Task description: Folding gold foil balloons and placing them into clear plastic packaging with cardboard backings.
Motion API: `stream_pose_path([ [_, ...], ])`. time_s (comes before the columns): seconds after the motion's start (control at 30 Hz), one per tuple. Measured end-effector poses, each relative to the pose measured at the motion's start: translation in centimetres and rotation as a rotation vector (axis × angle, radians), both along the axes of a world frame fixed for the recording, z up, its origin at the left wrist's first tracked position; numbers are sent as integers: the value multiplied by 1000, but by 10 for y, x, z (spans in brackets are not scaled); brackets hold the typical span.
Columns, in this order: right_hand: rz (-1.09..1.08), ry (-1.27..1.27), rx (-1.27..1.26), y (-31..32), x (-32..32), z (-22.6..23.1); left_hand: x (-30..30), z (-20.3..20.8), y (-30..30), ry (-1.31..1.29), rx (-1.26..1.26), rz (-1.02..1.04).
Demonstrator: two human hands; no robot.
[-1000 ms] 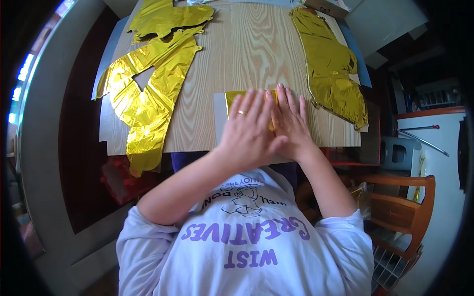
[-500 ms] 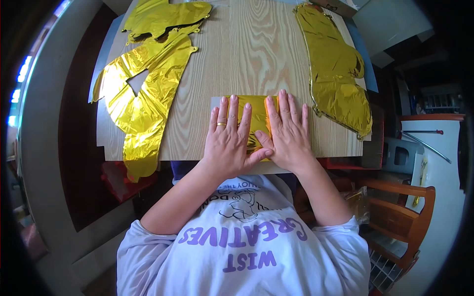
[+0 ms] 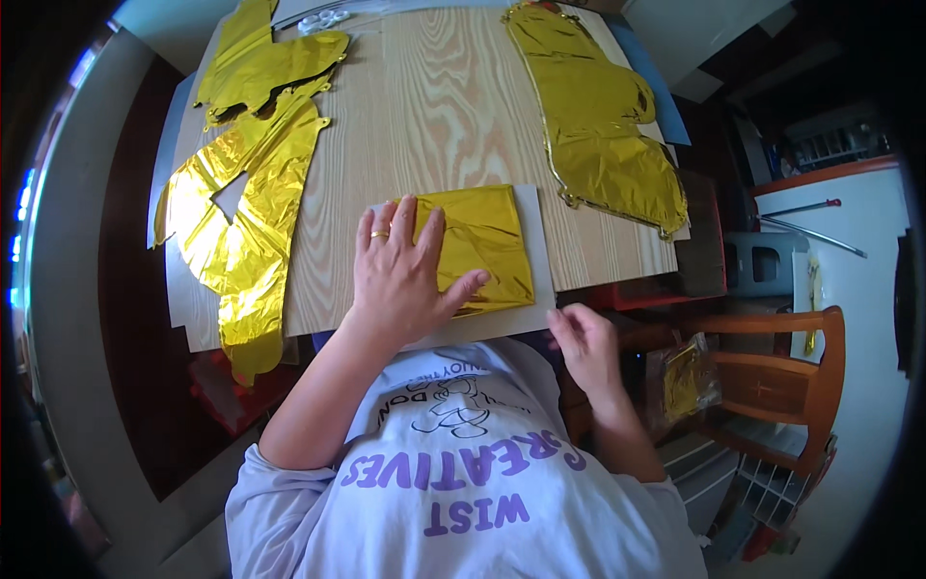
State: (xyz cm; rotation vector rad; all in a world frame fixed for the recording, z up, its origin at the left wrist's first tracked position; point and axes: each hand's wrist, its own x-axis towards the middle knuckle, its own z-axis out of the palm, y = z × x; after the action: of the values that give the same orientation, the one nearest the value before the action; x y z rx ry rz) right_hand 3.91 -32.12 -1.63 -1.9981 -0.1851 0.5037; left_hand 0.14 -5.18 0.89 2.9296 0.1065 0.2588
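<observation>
A folded gold foil balloon [image 3: 487, 241] lies flat as a rectangle on a pale card sheet [image 3: 541, 246] at the table's near edge. My left hand [image 3: 397, 265] rests on its left part, fingers stretched out and thumb pointing right. My right hand [image 3: 588, 343] is beyond the card's near right corner, off the table edge. Its fingers are loosely curled, with nothing seen in them. Farther left lie gold foil balloons [image 3: 260, 217], unfolded and flat, partly overlapping. Another flat gold foil balloon [image 3: 603, 116] is at the right.
The wood-grain table [image 3: 434, 125] carries a small white object [image 3: 323, 19] at its far edge. To my right stands a wooden chair [image 3: 772, 376], with a clear bag holding gold foil [image 3: 685, 381] by it. Beyond is a grey plastic stool [image 3: 762, 262].
My right hand has left the folded foil and moved down and right, past the table edge. My left hand stays on the foil's left part. The whole view has shifted a little.
</observation>
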Motion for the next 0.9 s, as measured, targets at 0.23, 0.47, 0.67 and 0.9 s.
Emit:
stream_pose_path([
  [0.23,-89,417,463,10,2,-14,11,2,6,-143,-31,-14],
  [0.47,-21,-169,-58,-134,53,77,18,-3,38,-97,-119,-2],
  [0.67,-150,-439,106,-105,124,121,45,19,51,237,-189,75],
  [0.9,144,-232,102,58,216,29,71,32,59,602,-163,-27],
])
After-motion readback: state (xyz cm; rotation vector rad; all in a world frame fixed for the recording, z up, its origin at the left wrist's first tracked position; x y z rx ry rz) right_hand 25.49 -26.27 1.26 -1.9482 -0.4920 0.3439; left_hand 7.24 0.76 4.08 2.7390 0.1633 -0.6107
